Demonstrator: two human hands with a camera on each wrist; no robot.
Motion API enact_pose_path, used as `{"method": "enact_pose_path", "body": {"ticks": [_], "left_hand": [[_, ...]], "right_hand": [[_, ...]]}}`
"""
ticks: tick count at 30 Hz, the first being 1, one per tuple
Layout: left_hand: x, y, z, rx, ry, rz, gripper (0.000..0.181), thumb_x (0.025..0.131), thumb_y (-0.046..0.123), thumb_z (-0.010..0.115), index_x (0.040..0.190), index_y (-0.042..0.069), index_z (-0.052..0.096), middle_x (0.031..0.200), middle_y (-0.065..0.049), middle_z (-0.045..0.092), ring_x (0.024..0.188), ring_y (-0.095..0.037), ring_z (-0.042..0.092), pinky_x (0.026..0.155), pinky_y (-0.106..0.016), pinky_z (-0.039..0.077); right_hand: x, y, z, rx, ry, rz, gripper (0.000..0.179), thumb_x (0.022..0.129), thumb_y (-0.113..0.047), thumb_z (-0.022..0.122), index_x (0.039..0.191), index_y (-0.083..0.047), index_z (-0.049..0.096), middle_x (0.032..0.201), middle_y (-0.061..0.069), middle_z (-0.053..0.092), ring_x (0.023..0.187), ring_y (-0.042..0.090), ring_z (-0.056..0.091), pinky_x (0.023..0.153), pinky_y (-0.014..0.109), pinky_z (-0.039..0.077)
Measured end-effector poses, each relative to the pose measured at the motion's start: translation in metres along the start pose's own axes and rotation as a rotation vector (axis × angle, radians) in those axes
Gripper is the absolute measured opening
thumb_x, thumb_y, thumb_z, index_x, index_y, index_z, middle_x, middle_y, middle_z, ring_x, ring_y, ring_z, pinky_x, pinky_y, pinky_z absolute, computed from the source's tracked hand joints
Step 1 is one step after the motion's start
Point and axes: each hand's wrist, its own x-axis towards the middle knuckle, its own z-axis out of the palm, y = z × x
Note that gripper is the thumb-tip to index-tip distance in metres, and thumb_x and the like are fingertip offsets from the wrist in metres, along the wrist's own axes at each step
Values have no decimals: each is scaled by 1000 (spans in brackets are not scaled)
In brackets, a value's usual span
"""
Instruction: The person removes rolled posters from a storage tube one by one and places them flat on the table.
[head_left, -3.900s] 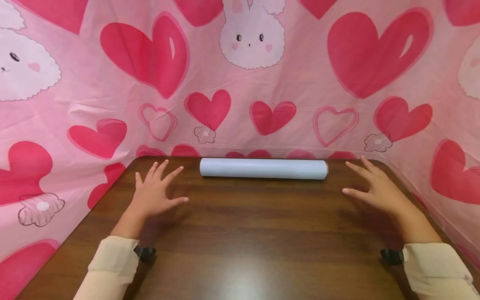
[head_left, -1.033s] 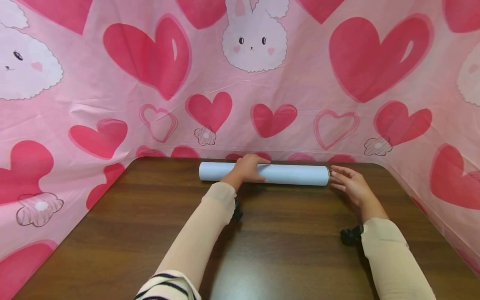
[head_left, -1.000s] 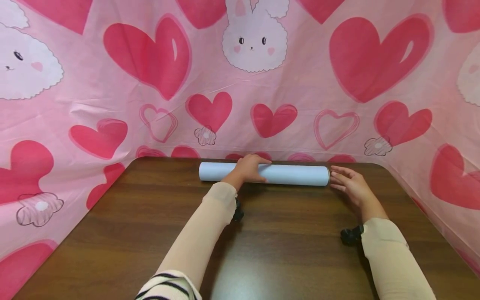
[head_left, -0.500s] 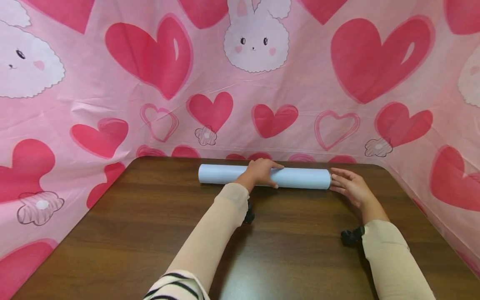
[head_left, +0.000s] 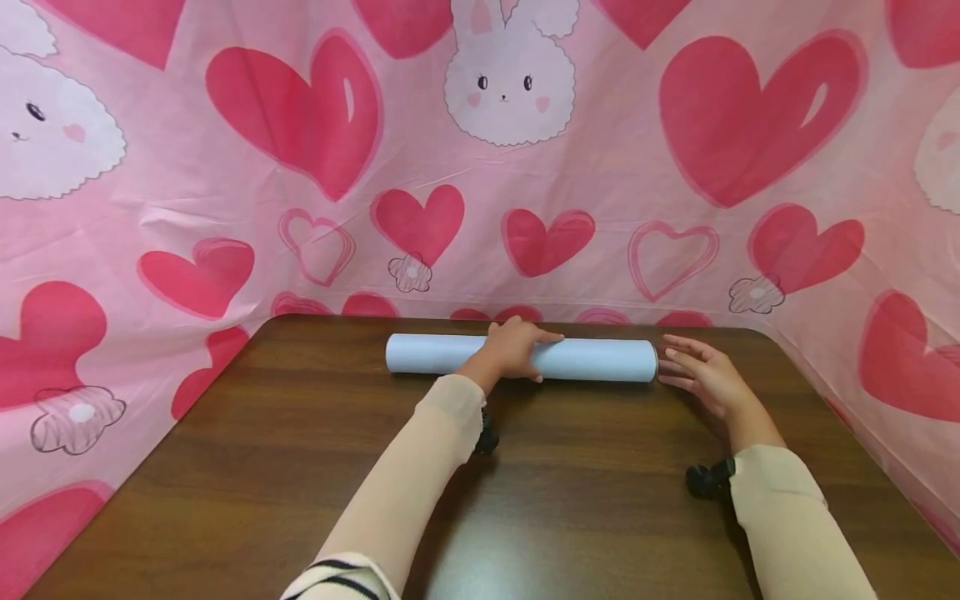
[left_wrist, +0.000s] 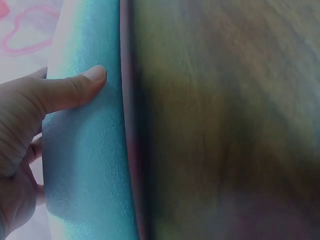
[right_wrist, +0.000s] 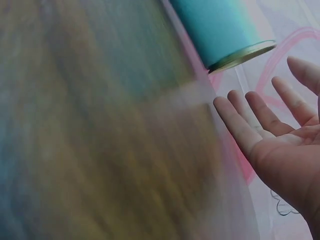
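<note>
A long white roll [head_left: 596, 359] with a finely creased surface lies crosswise near the back of the table; it looks bluish in the left wrist view. My left hand [head_left: 511, 348] grips it around the middle, thumb [left_wrist: 75, 92] along one side and the other fingers going behind it, partly hidden. Just past the roll's right end, my right hand [head_left: 708, 377] is held with fingers extended and slightly bent, nothing in them. In the right wrist view, a gap separates those fingertips from the end rim [right_wrist: 242, 57], which has a thin brownish edge.
The brown wooden table [head_left: 570, 500] has rounded back corners. A pink cloth [head_left: 615, 150] printed with hearts and rabbits hangs close behind it and along both sides. Black cameras [head_left: 708, 479] sit at both wrists, below beige sleeves [head_left: 787, 508].
Earlier both hands were apart from the roll; the left has since taken hold of it. Over the last half second the roll slid slightly left with that hand, away from the right fingertips.
</note>
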Motion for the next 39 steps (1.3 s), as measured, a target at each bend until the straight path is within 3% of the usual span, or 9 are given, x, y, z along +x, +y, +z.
{"method": "enact_pose_path", "body": {"ticks": [8, 14, 21, 28, 33, 39], "left_hand": [[-18, -9, -18, -124, 53, 73, 81, 70, 36, 88, 141, 36, 51, 127, 3, 61, 113, -18, 45, 85, -45, 42], [-34, -17, -32, -175, 99, 159, 79, 70, 32, 89, 141, 31, 54, 130, 2, 61, 115, -17, 50, 92, -39, 45], [-53, -26, -42, -161, 150, 232, 80, 66, 30, 91, 139, 26, 57, 123, -2, 64, 111, -18, 52, 91, -33, 44], [-70, -33, -45, -181, 150, 259, 78, 67, 29, 91, 137, 23, 59, 120, -1, 66, 107, -16, 57, 93, -34, 44], [-81, -36, -45, -225, 140, 233, 78, 69, 28, 90, 139, 25, 57, 121, 0, 64, 108, -16, 57, 94, -36, 48], [-90, -36, -46, -238, 152, 212, 79, 68, 27, 90, 140, 27, 56, 122, 1, 62, 109, -16, 55, 94, -38, 49]], "right_hand": [[-5, -6, 6, -40, -133, -86, 47, 102, 0, 46, 147, -5, 38, 125, -3, 58, 106, 14, 65, 84, 38, 55], [-7, -16, 16, -62, -234, -158, 52, 100, 7, 44, 149, -8, 39, 133, 4, 52, 114, 16, 60, 87, 41, 53], [-14, -36, 42, -209, -204, -200, 53, 96, 6, 52, 146, -10, 45, 133, -3, 58, 115, 13, 59, 88, 30, 52], [-19, -49, 63, -449, -231, -300, 54, 89, 9, 62, 141, 2, 46, 128, -1, 61, 111, 14, 61, 84, 29, 54], [-23, -52, 77, -574, -155, -341, 59, 83, 5, 73, 137, 1, 51, 126, 2, 61, 107, 11, 63, 80, 27, 55], [-26, -56, 83, -604, -148, -378, 57, 80, 6, 75, 133, 3, 55, 124, 8, 63, 103, 12, 65, 78, 28, 55]]}}
